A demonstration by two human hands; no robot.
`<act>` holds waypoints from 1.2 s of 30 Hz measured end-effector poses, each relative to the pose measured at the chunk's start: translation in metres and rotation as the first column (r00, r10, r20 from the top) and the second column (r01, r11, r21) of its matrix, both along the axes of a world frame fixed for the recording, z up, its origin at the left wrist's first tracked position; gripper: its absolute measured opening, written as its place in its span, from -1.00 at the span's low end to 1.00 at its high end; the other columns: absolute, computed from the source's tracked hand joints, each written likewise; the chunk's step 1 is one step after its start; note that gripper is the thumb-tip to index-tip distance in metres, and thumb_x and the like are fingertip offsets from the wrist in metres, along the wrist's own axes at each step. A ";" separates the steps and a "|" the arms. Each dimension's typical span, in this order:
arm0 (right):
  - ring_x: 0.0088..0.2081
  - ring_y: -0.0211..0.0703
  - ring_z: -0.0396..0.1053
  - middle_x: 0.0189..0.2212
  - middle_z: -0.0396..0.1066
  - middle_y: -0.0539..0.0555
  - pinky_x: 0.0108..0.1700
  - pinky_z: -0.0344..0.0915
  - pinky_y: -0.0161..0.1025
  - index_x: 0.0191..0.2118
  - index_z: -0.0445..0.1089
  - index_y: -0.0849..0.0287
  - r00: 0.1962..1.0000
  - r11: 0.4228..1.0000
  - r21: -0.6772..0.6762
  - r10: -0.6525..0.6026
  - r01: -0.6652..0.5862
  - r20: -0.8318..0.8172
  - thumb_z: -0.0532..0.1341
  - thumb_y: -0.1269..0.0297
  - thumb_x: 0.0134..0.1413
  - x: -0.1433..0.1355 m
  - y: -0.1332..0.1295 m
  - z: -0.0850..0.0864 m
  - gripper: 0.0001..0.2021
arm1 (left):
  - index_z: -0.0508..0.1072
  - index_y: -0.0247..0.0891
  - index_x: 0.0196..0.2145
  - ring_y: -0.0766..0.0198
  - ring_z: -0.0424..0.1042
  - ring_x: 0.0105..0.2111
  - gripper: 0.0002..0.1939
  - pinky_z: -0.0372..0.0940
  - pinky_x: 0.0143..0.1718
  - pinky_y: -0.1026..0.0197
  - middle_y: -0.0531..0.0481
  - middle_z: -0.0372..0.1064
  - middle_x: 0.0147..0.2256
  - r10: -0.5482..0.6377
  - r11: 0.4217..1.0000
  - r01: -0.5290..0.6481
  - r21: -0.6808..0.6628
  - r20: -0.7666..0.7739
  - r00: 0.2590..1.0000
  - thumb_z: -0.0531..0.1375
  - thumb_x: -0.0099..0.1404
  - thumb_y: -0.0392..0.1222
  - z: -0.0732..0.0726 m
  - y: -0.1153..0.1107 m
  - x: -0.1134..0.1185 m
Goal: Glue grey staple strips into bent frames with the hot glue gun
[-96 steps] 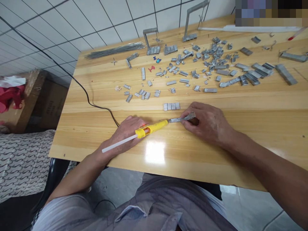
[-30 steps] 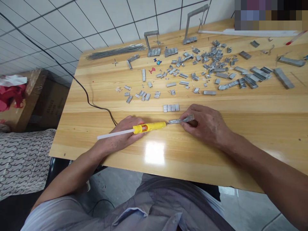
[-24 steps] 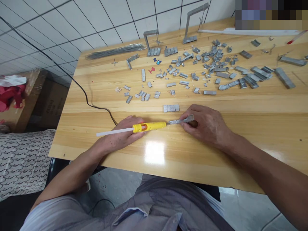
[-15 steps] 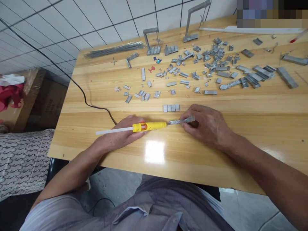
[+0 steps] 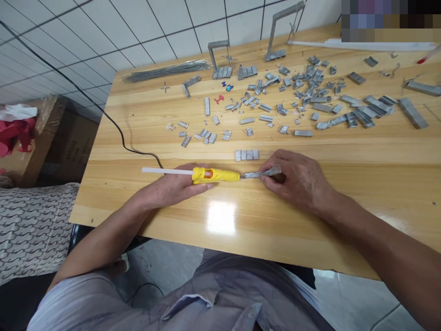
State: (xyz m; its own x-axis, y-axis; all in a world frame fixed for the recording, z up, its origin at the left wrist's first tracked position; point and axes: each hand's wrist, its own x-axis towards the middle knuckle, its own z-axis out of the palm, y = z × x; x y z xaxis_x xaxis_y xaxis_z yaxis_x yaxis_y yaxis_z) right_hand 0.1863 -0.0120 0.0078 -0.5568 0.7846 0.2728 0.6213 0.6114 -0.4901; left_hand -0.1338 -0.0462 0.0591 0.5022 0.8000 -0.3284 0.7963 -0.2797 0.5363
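Note:
My left hand (image 5: 175, 186) is wrapped round a yellow hot glue gun (image 5: 220, 175), with a white glue stick (image 5: 165, 171) poking out of its back end. The gun's nozzle points right and meets, or nearly meets, the left end of a bent strip of grey staples (image 5: 254, 175). Thumb and fingers of my right hand (image 5: 294, 177) pinch that strip near its bend. Just beyond my hands lies a short row of grey staple blocks (image 5: 247, 155) side by side. The handle and trigger of the gun are hidden by my left hand.
Grey staple pieces (image 5: 312, 78) lie scattered over the wooden table (image 5: 138, 133). Two upright staple frames (image 5: 212, 57) stand near the tiled wall, beside a bundle of thin wires (image 5: 168, 71). A black cord (image 5: 120, 128) runs down the left side to the gun.
The back of the glue gun has tilted, so the glue stick's free end sits higher in view. My right hand and the staple strip have barely moved.

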 end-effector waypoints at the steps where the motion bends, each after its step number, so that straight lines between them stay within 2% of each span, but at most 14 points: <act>1: -0.36 -0.13 0.49 -0.33 0.57 0.07 -0.29 0.31 -0.22 -0.30 0.56 0.11 1.000 1.000 -0.007 0.000 0.000 0.001 0.22 0.37 0.16 0.000 0.000 0.001 -0.86 | 0.55 -0.22 -0.09 0.14 0.49 -0.21 -0.57 0.38 -0.17 0.16 -0.08 0.54 -0.14 0.015 0.999 -0.016 -0.048 -0.012 1.000 0.07 0.53 0.16 0.001 0.002 0.000; 5: -0.35 -0.13 0.50 -0.32 0.58 0.07 -0.29 0.31 -0.21 -0.30 0.56 0.11 1.000 1.000 -0.013 0.002 -0.002 0.002 0.22 0.37 0.17 0.000 0.000 0.001 -0.85 | 0.57 -0.17 -0.03 0.10 0.52 -0.22 -0.58 0.41 -0.17 0.13 -0.08 0.59 -0.13 0.053 0.986 -0.053 -0.155 -0.001 0.999 0.09 0.50 0.16 0.008 0.009 0.002; 9: -0.34 -0.12 0.51 -0.33 0.58 0.06 -0.30 0.31 -0.21 -0.31 0.56 0.12 1.000 1.000 0.010 -0.003 0.003 0.000 0.22 0.37 0.17 0.000 0.000 0.000 -0.86 | 0.58 -0.15 -0.02 0.11 0.53 -0.23 -0.60 0.41 -0.21 0.17 -0.04 0.61 -0.15 0.076 0.980 -0.071 -0.185 0.019 0.997 0.11 0.48 0.15 0.014 0.012 0.005; 13: -0.36 -0.13 0.49 -0.33 0.57 0.06 -0.30 0.29 -0.22 -0.31 0.57 0.12 1.000 1.000 0.020 -0.003 0.003 0.005 0.22 0.36 0.18 0.001 0.000 -0.001 -0.85 | 0.58 -0.16 -0.03 0.14 0.51 -0.26 -0.56 0.39 -0.22 0.19 -0.01 0.59 -0.19 0.094 0.973 -0.097 -0.209 -0.027 0.995 0.11 0.47 0.21 0.013 0.012 0.004; 17: -0.38 -0.15 0.47 -0.35 0.56 0.05 -0.31 0.27 -0.23 -0.31 0.56 0.10 1.000 1.000 0.007 -0.004 0.004 0.003 0.22 0.34 0.18 0.000 0.000 0.000 -0.86 | 0.57 -0.13 -0.02 0.11 0.52 -0.19 -0.57 0.39 -0.16 0.18 -0.03 0.58 -0.12 0.089 0.974 -0.087 -0.209 0.003 0.996 0.11 0.47 0.20 0.012 0.012 0.004; 23: -0.39 -0.15 0.48 -0.35 0.56 0.06 -0.32 0.30 -0.22 -0.30 0.56 0.11 1.000 1.000 -0.008 -0.001 0.001 -0.004 0.23 0.36 0.18 0.000 0.000 0.001 -0.87 | 0.57 -0.17 -0.20 0.14 0.45 -0.35 -0.63 0.34 -0.30 0.21 0.03 0.49 -0.41 0.097 0.976 -0.095 -0.195 -0.001 0.995 0.12 0.44 0.14 0.017 0.014 0.009; 28: -0.38 -0.14 0.49 -0.35 0.57 0.06 -0.32 0.32 -0.21 -0.31 0.57 0.11 1.000 1.000 -0.008 -0.006 0.006 0.001 0.23 0.36 0.17 0.000 0.000 0.001 -0.87 | 0.57 -0.16 -0.20 0.14 0.45 -0.33 -0.64 0.34 -0.29 0.20 0.00 0.54 -0.33 0.091 0.978 -0.084 -0.189 0.025 0.996 0.12 0.44 0.13 0.018 0.014 0.011; 33: -0.40 -0.16 0.47 -0.35 0.57 0.06 -0.33 0.30 -0.22 -0.31 0.56 0.10 1.000 1.000 -0.011 -0.001 0.001 -0.003 0.22 0.36 0.17 0.000 0.000 0.001 -0.86 | 0.56 -0.17 -0.20 0.16 0.43 -0.37 -0.62 0.32 -0.35 0.23 0.02 0.49 -0.41 0.088 0.979 -0.084 -0.188 0.010 0.996 0.11 0.44 0.15 0.017 0.014 0.011; 36: -0.39 -0.15 0.47 -0.35 0.56 0.06 -0.33 0.29 -0.22 -0.31 0.55 0.10 1.000 1.000 0.003 0.003 -0.003 -0.002 0.23 0.37 0.17 0.000 0.000 0.001 -0.87 | 0.55 -0.18 -0.18 0.17 0.44 -0.35 -0.62 0.32 -0.32 0.23 0.02 0.50 -0.38 0.082 0.979 -0.078 -0.188 0.011 0.997 0.11 0.45 0.15 0.016 0.015 0.010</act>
State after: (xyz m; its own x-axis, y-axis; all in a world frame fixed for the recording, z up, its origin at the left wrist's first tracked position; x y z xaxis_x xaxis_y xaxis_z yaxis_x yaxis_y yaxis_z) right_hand 0.1860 -0.0119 0.0087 -0.5583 0.7822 0.2765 0.6188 0.6146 -0.4893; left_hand -0.1238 -0.0317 0.0751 0.4464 0.7633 -0.4671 0.8014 -0.1088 0.5882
